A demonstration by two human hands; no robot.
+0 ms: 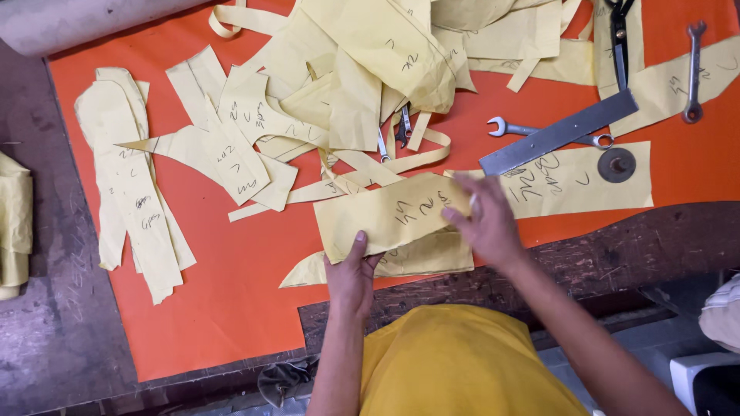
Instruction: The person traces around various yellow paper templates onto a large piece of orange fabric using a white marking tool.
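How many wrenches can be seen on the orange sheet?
2. One wrench lies upright near the right edge; another wrench lies partly under the metal ruler. The paper pieces may hide more.

Matt yellow paper pieces (389, 216) on smooth orange sheet (231, 308).

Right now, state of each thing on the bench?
left hand: thumb on the yellow pattern piece, gripping its lower edge
right hand: flat on that piece's right end
steel ruler: lying diagonally over a paper piece
shears: lying closed on paper
round weight: resting on paper
orange sheet: spread flat
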